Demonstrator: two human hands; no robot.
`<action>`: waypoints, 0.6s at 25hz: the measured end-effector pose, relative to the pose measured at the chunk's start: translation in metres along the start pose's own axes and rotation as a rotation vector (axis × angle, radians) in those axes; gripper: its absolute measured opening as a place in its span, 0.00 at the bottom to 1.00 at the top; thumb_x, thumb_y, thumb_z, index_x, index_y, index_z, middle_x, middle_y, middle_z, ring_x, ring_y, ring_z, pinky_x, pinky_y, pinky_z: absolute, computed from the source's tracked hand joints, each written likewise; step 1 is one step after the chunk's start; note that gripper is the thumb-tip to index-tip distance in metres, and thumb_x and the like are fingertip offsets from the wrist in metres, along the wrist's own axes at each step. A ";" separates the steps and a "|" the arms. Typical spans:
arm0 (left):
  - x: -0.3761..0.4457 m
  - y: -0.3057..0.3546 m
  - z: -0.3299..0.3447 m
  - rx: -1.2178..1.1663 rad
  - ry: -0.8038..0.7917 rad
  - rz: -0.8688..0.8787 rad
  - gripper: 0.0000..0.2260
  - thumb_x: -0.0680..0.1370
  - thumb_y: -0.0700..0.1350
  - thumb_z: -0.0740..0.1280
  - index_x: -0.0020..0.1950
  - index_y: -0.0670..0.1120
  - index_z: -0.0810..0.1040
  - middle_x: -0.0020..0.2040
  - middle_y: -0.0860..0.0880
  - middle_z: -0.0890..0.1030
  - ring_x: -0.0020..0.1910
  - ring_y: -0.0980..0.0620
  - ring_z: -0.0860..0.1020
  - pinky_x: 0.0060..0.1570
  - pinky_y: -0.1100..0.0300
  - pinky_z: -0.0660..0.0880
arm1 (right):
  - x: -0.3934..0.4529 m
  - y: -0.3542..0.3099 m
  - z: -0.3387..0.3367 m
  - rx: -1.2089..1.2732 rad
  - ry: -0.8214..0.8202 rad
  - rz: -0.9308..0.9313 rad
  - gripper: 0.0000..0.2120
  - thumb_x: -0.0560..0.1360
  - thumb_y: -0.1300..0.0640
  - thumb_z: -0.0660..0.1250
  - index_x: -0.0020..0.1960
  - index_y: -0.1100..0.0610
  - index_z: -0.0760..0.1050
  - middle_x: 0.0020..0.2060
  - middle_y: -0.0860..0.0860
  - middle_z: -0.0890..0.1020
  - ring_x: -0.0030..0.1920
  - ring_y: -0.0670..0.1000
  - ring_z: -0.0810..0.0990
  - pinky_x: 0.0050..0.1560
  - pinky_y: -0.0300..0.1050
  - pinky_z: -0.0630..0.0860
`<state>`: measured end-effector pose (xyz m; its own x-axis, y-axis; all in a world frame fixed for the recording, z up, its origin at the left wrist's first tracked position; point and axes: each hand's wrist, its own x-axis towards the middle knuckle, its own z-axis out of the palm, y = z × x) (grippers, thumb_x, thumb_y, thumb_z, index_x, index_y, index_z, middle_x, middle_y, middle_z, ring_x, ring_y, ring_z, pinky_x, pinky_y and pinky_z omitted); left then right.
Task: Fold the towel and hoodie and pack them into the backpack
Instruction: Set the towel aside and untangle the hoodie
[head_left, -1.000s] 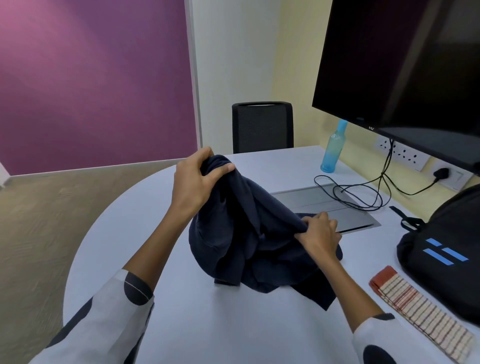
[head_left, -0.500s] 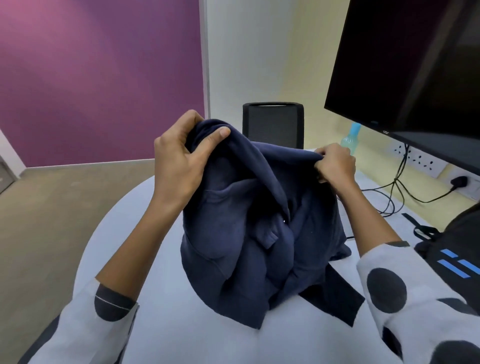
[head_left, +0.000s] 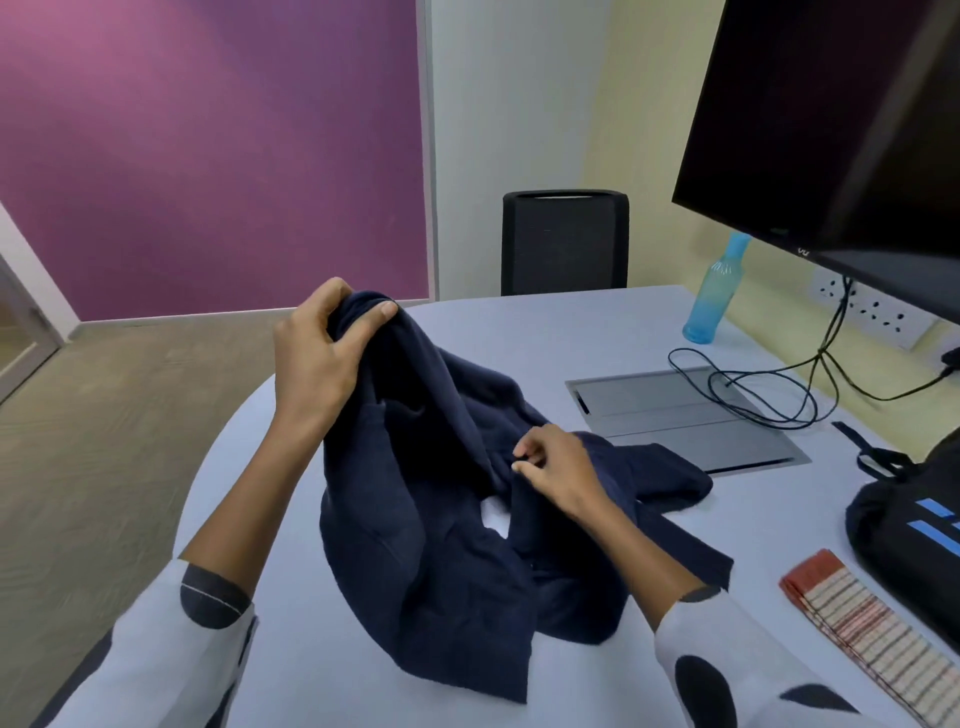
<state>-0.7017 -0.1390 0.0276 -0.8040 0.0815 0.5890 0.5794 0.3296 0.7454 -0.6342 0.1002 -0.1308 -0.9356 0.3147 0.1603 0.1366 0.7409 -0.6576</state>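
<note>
A dark navy hoodie (head_left: 447, 561) lies bunched on the pale table (head_left: 545, 332), partly lifted. My left hand (head_left: 322, 358) grips one upper edge of it and holds that part raised above the table. My right hand (head_left: 556, 467) sits lower, near the middle of the hoodie, its fingers curled and pinching the fabric. A folded striped towel (head_left: 862, 639) with a red border lies flat at the right front. The black backpack (head_left: 914, 525) with blue stripes stands at the right edge, partly out of frame.
A grey cable hatch (head_left: 685, 421) is set into the table, with black cables (head_left: 769, 389) looped over it. A blue bottle (head_left: 714, 291) stands at the back right under a large dark monitor (head_left: 831, 130). A black chair (head_left: 566, 241) is behind the table.
Both hands have come down from the raised spread. My right hand let go of the upper edge and dropped to the hoodie's middle; more of the hoodie now rests on the table.
</note>
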 end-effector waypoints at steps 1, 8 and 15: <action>0.001 0.001 -0.002 0.001 0.000 0.005 0.18 0.75 0.51 0.70 0.39 0.37 0.70 0.35 0.38 0.73 0.33 0.52 0.68 0.33 0.57 0.67 | -0.002 -0.004 0.007 0.002 -0.036 -0.014 0.06 0.68 0.56 0.74 0.40 0.49 0.77 0.40 0.44 0.79 0.40 0.44 0.79 0.50 0.48 0.77; 0.005 0.001 -0.006 -0.017 0.043 0.003 0.17 0.75 0.51 0.70 0.39 0.39 0.71 0.32 0.44 0.72 0.32 0.55 0.68 0.32 0.61 0.67 | -0.004 -0.008 0.031 0.062 0.007 0.057 0.06 0.71 0.55 0.72 0.39 0.53 0.76 0.37 0.47 0.76 0.37 0.45 0.76 0.43 0.40 0.74; 0.012 -0.049 -0.024 0.245 0.102 -0.093 0.19 0.74 0.54 0.70 0.36 0.41 0.68 0.30 0.44 0.70 0.33 0.42 0.69 0.34 0.53 0.62 | -0.007 -0.006 -0.071 0.506 0.109 0.152 0.12 0.75 0.61 0.67 0.33 0.55 0.73 0.28 0.47 0.74 0.32 0.45 0.70 0.38 0.41 0.67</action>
<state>-0.7365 -0.1762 0.0057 -0.8275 -0.0511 0.5591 0.4441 0.5497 0.7075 -0.6057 0.1354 -0.0757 -0.8744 0.4760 0.0936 0.0683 0.3118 -0.9477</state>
